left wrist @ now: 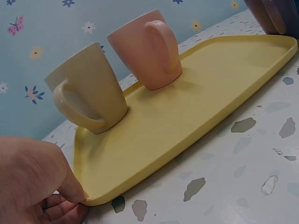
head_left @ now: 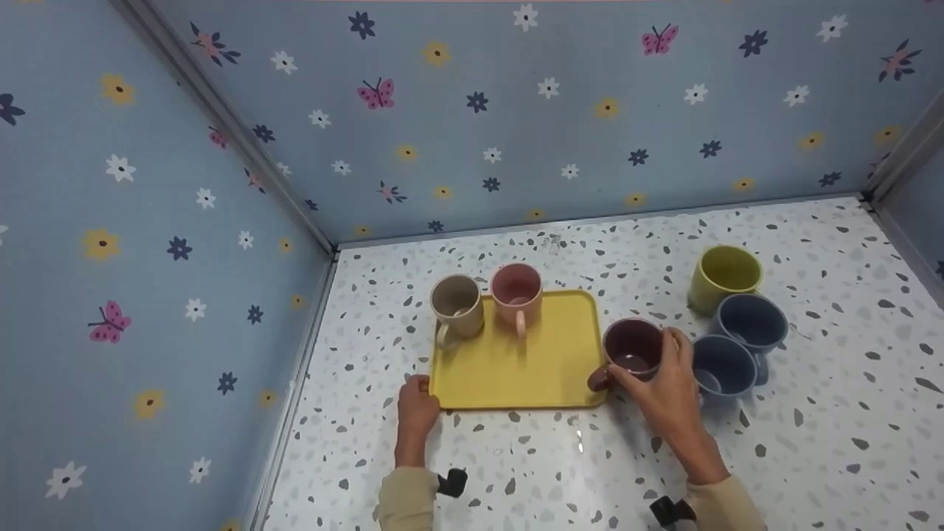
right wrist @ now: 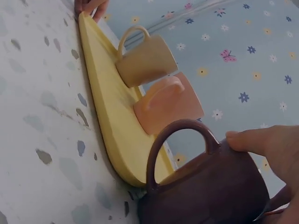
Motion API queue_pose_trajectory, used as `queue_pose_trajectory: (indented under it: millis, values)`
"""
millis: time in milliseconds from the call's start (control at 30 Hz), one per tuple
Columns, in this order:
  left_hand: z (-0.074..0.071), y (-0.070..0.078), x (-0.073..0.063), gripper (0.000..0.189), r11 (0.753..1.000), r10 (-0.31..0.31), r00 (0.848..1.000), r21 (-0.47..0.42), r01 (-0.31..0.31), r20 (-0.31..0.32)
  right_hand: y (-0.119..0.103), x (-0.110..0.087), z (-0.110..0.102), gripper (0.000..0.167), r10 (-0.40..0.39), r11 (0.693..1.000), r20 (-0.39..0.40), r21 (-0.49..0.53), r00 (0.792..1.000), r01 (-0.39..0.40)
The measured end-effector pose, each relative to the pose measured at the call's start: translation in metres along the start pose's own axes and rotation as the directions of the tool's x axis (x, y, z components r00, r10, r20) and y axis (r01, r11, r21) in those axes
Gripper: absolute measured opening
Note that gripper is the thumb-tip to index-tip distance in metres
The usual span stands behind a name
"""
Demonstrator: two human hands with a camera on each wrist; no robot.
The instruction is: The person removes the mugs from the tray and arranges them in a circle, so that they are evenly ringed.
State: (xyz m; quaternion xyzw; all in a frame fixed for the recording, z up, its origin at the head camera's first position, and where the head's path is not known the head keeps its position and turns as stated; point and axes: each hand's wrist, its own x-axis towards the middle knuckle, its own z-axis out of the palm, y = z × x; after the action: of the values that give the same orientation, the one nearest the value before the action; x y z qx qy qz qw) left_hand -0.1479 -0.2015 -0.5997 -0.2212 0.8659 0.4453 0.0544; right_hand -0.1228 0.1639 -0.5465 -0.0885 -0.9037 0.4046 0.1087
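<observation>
Maroon is the mug [right wrist: 205, 191] the right hand [head_left: 667, 387] grips — the left hand [head_left: 418, 407] pinches a yellow tray [head_left: 553, 369].

A speckled tabletop [head_left: 516, 472] carries a tray [head_left: 549, 376], green mug [head_left: 713, 291], blue mugs [head_left: 752, 323].

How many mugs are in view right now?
6: beige mug and pink mug on the yellow tray; maroon mug in the right hand; farther right, a green mug, a rear blue mug and a front blue mug. None seems hidden.

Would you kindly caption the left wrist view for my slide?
Left hand gripping a yellow rectangular tray bearing a beige mug and pink mug.
</observation>
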Motion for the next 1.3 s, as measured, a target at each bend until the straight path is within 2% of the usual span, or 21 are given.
queue_pose_trajectory:
  millis: [233, 367, 433, 667, 1067, 1300]
  values:
    - [0.0, 0.0, 0.0, 0.04, 1.0, 0.012, 1.0, -0.003, -0.012, -0.001, -0.006, 0.004, -0.011, 0.107, -0.074, 0.99, 0.103, -0.112, 0.992, 0.086]
    - [0.0, 0.0, 0.0, 0.04, 1.0, 0.022, 1.0, -0.007, -0.022, -0.002, -0.006, 0.007, -0.016, 0.107, -0.142, 0.967, 0.11, -0.197, 0.984, 0.161]
    - [0.0, 0.0, 0.0, 0.04, 1.0, 0.018, 1.0, -0.006, -0.018, -0.004, -0.004, 0.009, -0.016, 0.105, -0.163, 0.959, 0.096, -0.218, 0.982, 0.18]
    - [0.0, 0.001, -0.002, 0.041, 1.0, -0.012, 1.0, -0.013, 0.012, 0.011, 0.008, 0.012, -0.017, 0.096, -0.253, 0.947, -0.043, -0.217, 0.966, 0.238]
    - [0.001, 0.003, 0.001, 0.04, 0.999, -0.041, 0.999, 0.014, 0.041, 0.0, 0.018, 0.013, -0.024, 0.092, -0.245, 0.951, -0.069, -0.21, 0.967, 0.226]
    - [0.0, 0.003, 0.001, 0.04, 1.0, -0.03, 1.0, 0.001, 0.03, 0.005, 0.02, 0.013, -0.027, 0.095, -0.238, 0.951, -0.063, -0.22, 0.969, 0.219]
